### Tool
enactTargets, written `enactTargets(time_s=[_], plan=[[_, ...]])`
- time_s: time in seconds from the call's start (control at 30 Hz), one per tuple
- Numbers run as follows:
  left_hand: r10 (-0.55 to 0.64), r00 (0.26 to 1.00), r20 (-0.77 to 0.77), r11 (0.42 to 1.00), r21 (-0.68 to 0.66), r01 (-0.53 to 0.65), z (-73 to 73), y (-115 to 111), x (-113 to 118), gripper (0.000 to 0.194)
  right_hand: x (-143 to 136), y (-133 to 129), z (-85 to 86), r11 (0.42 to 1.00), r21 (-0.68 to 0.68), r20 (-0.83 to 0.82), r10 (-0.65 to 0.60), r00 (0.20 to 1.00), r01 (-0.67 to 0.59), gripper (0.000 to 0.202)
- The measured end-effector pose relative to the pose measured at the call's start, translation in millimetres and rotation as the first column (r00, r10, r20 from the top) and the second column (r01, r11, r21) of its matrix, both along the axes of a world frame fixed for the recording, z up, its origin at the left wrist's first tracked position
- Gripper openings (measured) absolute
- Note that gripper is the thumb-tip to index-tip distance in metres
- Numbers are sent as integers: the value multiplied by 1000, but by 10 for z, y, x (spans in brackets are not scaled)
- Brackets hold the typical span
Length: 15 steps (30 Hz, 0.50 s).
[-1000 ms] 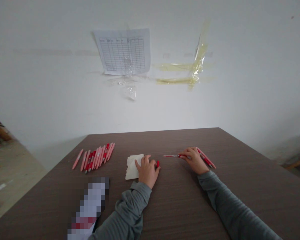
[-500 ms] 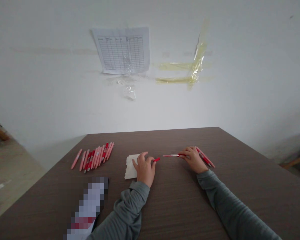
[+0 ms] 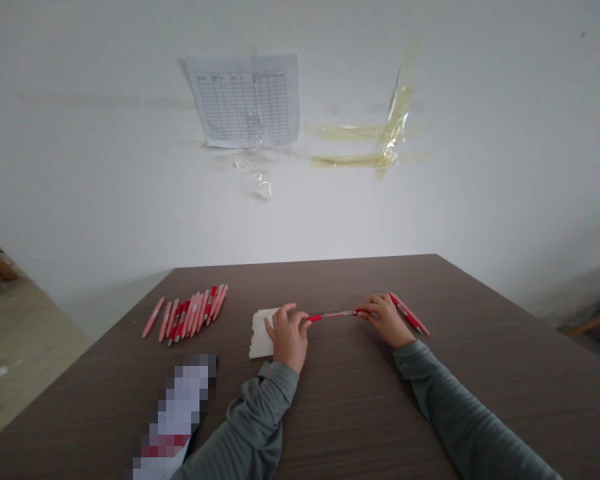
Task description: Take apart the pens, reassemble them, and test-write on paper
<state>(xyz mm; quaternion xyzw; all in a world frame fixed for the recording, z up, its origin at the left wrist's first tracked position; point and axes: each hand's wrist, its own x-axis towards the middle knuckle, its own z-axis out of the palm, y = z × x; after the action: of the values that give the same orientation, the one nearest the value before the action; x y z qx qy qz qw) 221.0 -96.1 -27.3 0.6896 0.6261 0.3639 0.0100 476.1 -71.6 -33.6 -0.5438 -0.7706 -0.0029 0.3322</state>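
My left hand (image 3: pixel 291 339) pinches a short red pen piece (image 3: pixel 314 318) between thumb and fingertips, its other fingers resting at a torn white paper (image 3: pixel 261 333). Opposite it, my right hand (image 3: pixel 387 321) is closed on the red end of a pen (image 3: pixel 339 313), whose thin, reddish shaft points left. The shaft's tip meets the red piece; whether it sits inside cannot be told. A few red and pink pens (image 3: pixel 414 319) lie just beside my right hand, partly covered by it.
Several pink and red pens (image 3: pixel 194 313) lie in a row at the left of the dark table (image 3: pixel 350 413). A blurred-out pale object (image 3: pixel 180 407) is near my left forearm. A printed sheet (image 3: pixel 250 100) and yellow tape (image 3: pixel 350 133) are stuck to the wall behind.
The gap between the red piece and the pen's shaft has closed, and the two now meet in line. My hands have shifted only slightly.
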Motion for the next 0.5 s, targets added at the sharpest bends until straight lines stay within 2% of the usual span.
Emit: enactTargets(time_s=[0.5], plan=[[-29, 1000, 9, 999, 23, 29, 17, -11, 8, 15, -19, -6, -10, 1000, 20, -13, 19, 1000, -19, 20]])
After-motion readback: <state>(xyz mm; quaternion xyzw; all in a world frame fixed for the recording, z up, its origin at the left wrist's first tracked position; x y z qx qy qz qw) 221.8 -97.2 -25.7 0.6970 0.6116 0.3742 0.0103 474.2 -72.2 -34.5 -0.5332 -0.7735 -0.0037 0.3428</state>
